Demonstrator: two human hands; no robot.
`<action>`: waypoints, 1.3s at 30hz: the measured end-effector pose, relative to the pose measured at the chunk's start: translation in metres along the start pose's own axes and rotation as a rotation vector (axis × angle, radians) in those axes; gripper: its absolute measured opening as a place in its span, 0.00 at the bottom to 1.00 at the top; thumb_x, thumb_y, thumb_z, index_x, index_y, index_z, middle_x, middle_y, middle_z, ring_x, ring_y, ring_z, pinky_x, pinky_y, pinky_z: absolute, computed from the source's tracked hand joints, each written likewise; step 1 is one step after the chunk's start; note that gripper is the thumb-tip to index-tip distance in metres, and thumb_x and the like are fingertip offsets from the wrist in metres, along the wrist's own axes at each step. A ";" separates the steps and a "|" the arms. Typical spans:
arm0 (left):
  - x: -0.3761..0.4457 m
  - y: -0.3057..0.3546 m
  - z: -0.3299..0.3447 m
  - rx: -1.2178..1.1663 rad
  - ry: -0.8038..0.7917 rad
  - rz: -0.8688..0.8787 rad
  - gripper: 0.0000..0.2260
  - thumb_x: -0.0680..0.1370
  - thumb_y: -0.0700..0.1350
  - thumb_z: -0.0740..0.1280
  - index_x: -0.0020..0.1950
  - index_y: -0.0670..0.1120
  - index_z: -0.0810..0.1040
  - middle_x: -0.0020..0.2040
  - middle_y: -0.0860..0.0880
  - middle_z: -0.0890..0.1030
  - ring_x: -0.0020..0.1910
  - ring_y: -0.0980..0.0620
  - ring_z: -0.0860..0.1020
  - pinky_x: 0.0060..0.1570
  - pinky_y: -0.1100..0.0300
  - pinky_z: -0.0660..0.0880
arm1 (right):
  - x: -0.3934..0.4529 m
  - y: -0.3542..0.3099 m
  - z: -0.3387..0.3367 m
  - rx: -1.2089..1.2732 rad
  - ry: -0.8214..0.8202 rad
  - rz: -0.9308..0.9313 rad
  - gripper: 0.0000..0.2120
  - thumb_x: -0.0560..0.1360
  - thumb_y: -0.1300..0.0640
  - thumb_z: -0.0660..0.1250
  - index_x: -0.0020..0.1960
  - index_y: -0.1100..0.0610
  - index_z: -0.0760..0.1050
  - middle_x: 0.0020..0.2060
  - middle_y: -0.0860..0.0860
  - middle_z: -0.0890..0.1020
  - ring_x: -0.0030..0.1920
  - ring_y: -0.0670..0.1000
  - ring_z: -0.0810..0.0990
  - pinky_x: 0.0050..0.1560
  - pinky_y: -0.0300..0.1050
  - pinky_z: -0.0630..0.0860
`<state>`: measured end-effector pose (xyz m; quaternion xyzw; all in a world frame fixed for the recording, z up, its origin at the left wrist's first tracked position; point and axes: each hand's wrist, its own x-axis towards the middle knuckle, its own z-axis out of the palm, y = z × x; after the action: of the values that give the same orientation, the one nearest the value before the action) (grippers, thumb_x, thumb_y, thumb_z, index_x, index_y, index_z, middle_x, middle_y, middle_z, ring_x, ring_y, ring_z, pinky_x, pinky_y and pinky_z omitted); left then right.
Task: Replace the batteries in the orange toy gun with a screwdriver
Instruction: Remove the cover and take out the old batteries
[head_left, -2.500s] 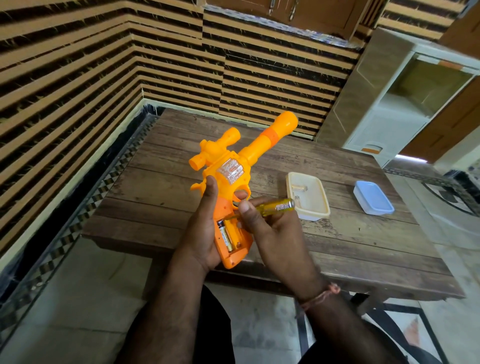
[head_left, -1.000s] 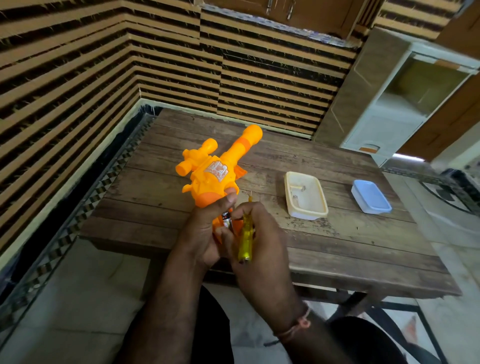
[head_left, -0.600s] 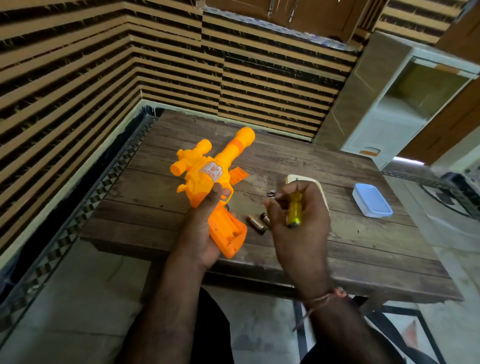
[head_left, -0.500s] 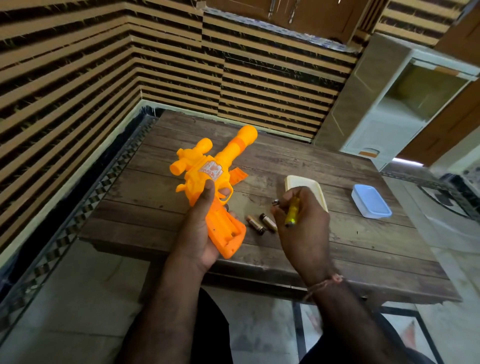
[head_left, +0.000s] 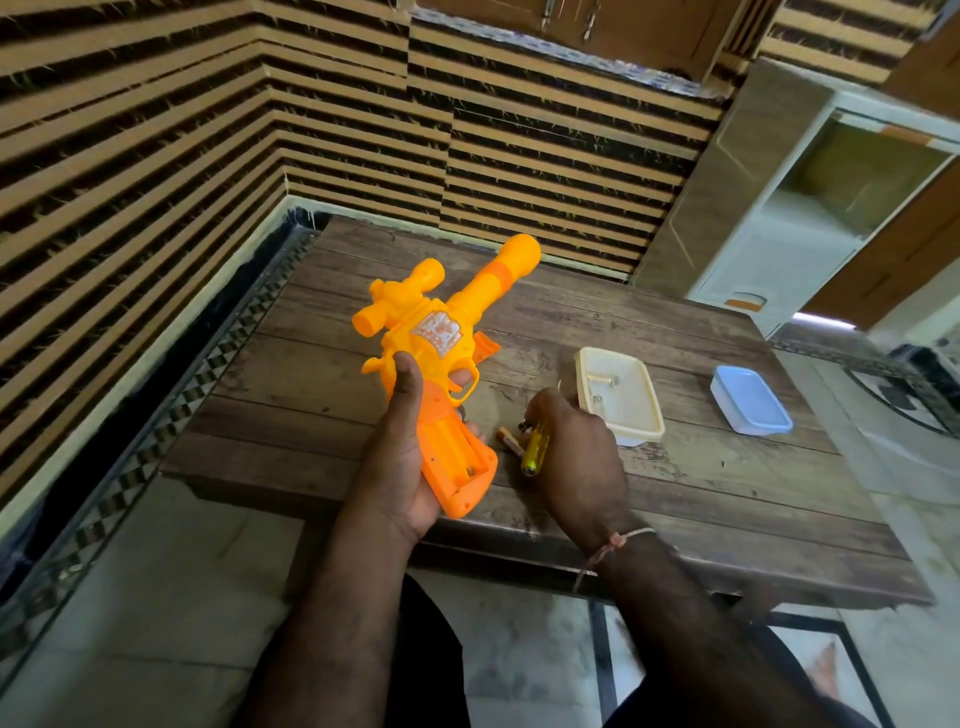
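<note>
- Striped wall panels close off the far and left sides of a wooden worktop (head_left: 701, 467), with pale floor tiles near the person.
- The left hand (head_left: 400, 467) is curled round the grip of the orange toy gun (head_left: 431, 364), thumb along its near side, holding it above the worktop's near-left part with the barrel pointing far and up.
- The battery bay in the grip (head_left: 457, 457) faces up and looks open and empty; its cover (head_left: 485, 347) seems to lie behind the gun.
- The right hand (head_left: 576, 447) rests low on the worktop just right of the gun, fingers folded round a yellow screwdriver (head_left: 535, 449), fingertips reaching toward a loose battery (head_left: 509, 440) beside it.
- A cream tray (head_left: 647, 415) holding small parts sits just beyond that hand; a blue lid (head_left: 750, 400) lies further right.
- Judged step: old cells are out, and clearing or swapping them is in hand.
- The next move likely calls for freeing the fingers to seat fresh batteries the right way round, then fitting the cover.
</note>
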<state>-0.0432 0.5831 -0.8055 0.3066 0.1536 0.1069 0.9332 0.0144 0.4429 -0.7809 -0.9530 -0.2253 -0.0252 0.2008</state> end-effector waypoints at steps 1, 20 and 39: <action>0.000 0.000 -0.001 0.002 -0.003 -0.001 0.58 0.50 0.76 0.74 0.71 0.42 0.73 0.36 0.52 0.78 0.31 0.55 0.75 0.32 0.58 0.76 | 0.001 0.000 0.000 -0.004 0.002 -0.006 0.15 0.69 0.59 0.72 0.52 0.52 0.72 0.45 0.54 0.83 0.46 0.57 0.81 0.46 0.51 0.78; -0.003 0.004 -0.001 0.010 -0.035 0.019 0.51 0.51 0.76 0.73 0.64 0.43 0.80 0.36 0.50 0.73 0.33 0.55 0.74 0.33 0.58 0.76 | -0.006 0.006 -0.004 0.071 0.047 -0.031 0.16 0.67 0.56 0.76 0.50 0.50 0.72 0.42 0.52 0.83 0.44 0.55 0.80 0.42 0.48 0.77; -0.011 0.016 0.005 -0.133 0.084 0.168 0.25 0.75 0.62 0.62 0.63 0.45 0.76 0.36 0.50 0.76 0.34 0.53 0.78 0.41 0.58 0.81 | -0.034 0.001 -0.030 0.599 0.239 0.032 0.31 0.77 0.35 0.58 0.38 0.63 0.77 0.24 0.50 0.74 0.27 0.48 0.72 0.30 0.46 0.70</action>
<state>-0.0535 0.5894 -0.7898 0.2509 0.1587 0.2077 0.9320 -0.0148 0.4160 -0.7583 -0.8452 -0.1824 -0.0662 0.4980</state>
